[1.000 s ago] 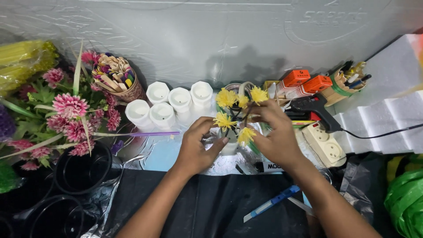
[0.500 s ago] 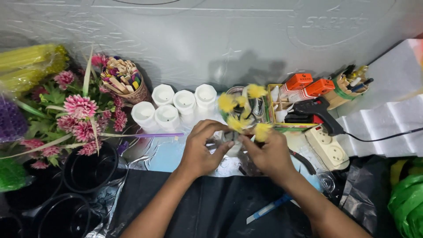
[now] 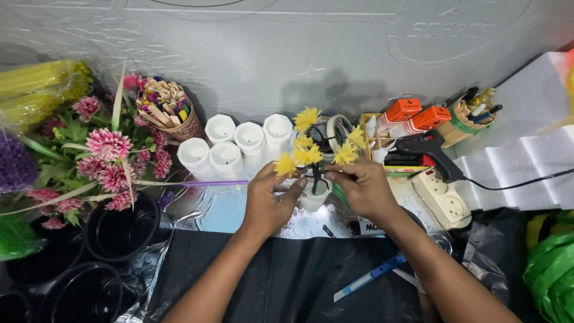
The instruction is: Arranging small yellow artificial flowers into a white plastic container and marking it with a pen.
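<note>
A small bunch of yellow artificial flowers (image 3: 311, 152) stands upright over a little white cup (image 3: 315, 197) at the middle of the table. My left hand (image 3: 270, 200) pinches the bunch from the left, just under the leftmost bloom. From the right, my right hand (image 3: 363, 186) grips the dark stems at about the same height. Both hands meet around the stems above the cup.
Several white candle cups (image 3: 239, 143) stand behind my hands. Pink flowers (image 3: 107, 161) and black pots (image 3: 119, 230) fill the left. A glue gun (image 3: 427, 146), power strip (image 3: 441, 198), orange boxes (image 3: 412, 116) and a blue cutter (image 3: 371, 276) lie to the right.
The flower bunch has turned upright over the white cup, and both hands have shifted to hold its stems from either side.
</note>
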